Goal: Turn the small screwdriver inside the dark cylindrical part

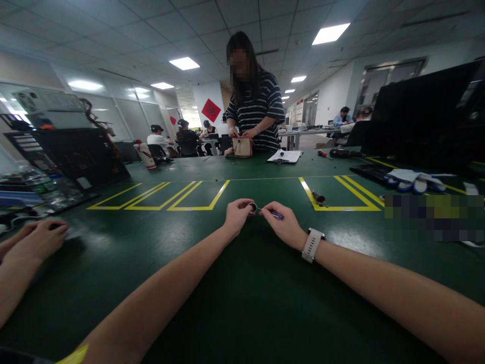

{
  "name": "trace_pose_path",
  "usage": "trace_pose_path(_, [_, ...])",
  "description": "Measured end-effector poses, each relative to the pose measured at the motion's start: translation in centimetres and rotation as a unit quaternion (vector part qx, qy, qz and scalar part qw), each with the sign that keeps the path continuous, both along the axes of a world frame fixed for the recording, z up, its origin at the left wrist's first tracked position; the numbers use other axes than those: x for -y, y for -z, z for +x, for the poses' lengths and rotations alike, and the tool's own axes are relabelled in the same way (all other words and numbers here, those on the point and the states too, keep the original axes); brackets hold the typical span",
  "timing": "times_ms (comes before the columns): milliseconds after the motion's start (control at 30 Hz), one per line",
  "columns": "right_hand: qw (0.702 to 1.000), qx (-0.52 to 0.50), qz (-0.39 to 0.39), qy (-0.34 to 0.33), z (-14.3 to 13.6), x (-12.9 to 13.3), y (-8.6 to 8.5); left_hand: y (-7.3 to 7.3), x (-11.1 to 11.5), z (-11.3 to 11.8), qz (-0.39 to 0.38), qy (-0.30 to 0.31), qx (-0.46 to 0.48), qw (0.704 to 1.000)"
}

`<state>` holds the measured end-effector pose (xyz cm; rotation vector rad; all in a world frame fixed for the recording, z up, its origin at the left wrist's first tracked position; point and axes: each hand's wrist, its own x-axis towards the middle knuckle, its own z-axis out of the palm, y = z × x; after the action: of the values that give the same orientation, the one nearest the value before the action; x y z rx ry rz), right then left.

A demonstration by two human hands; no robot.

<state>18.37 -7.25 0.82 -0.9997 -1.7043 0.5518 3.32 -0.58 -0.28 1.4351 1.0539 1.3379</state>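
Note:
Over the green table [212,313], my left hand [238,216] pinches a small round ring-like part [253,207]. My right hand [284,222], with a pale watch on its wrist, is closed on a thin tool with a purple handle [278,215]. The tool's thin shaft points left to the round part; whether the two touch is too small to tell. Beyond my right hand, a dark metallic cylindrical part [319,198] lies inside a yellow tape outline [344,208].
Another person's hands [45,237] are at the left edge. Across the table a person in a striped shirt [271,101] handles a beige bag [242,146]. A clipboard [286,156], screwdrivers [324,153], gloves [415,180] and a large black monitor [420,111] stand or lie toward the right.

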Motion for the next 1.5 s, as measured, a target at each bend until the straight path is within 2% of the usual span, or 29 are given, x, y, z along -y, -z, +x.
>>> trace_pose_path(133, [0.996, -0.082, -0.019, 0.03, 0.4, -0.7, 0.3, 0.3, -0.4, -0.3, 0.012, -0.006, -0.037, 0.999])
trace_pose_path(300, [0.96, -0.241, -0.144, 0.004, 0.5, -1.5, 0.5, 1.0, -0.9, -0.5, 0.078, -0.03, -0.135, 0.987])
trace_pose_path(433, [0.943, -0.285, -0.172, -0.025, 0.5, -1.8, 0.6, 0.3, 0.0, -0.4, 0.145, -0.08, -0.281, 0.945])
trace_pose_path(533, [0.934, -0.309, -0.178, -0.038, 0.7, -1.9, 0.7, -0.3, 0.7, -0.2, 0.163, -0.084, -0.369, 0.911])
trace_pose_path(667, [0.924, -0.336, -0.178, -0.041, 0.8, -2.1, 0.8, -0.4, 0.6, -0.3, 0.191, -0.087, -0.398, 0.893])
trace_pose_path(767, [0.923, -0.343, -0.17, -0.046, 0.8, -2.0, 0.7, -0.2, 0.4, -0.4, 0.155, -0.082, -0.36, 0.917])
trace_pose_path(867, [0.927, -0.338, -0.155, -0.053, 0.7, -1.8, 0.5, -0.2, 0.4, -0.3, 0.115, -0.054, -0.318, 0.94])
trace_pose_path(1033, [0.959, -0.258, -0.099, -0.061, 0.5, -0.9, 0.2, -0.3, 0.6, -0.1, 0.142, 0.012, -0.331, 0.933])
trace_pose_path(1167, [0.983, -0.16, -0.057, -0.065, 0.4, -0.2, -0.1, -0.3, 0.7, -0.1, 0.155, 0.026, -0.334, 0.929])
trace_pose_path(1300, [0.995, -0.1, -0.007, -0.022, 0.2, -0.1, 0.1, -0.3, 0.8, 0.0, 0.177, 0.012, -0.377, 0.909])
trace_pose_path(1500, [0.998, -0.061, 0.014, -0.009, -0.1, -0.1, 0.2, -0.8, 1.4, 0.1, 0.246, 0.006, -0.463, 0.852])
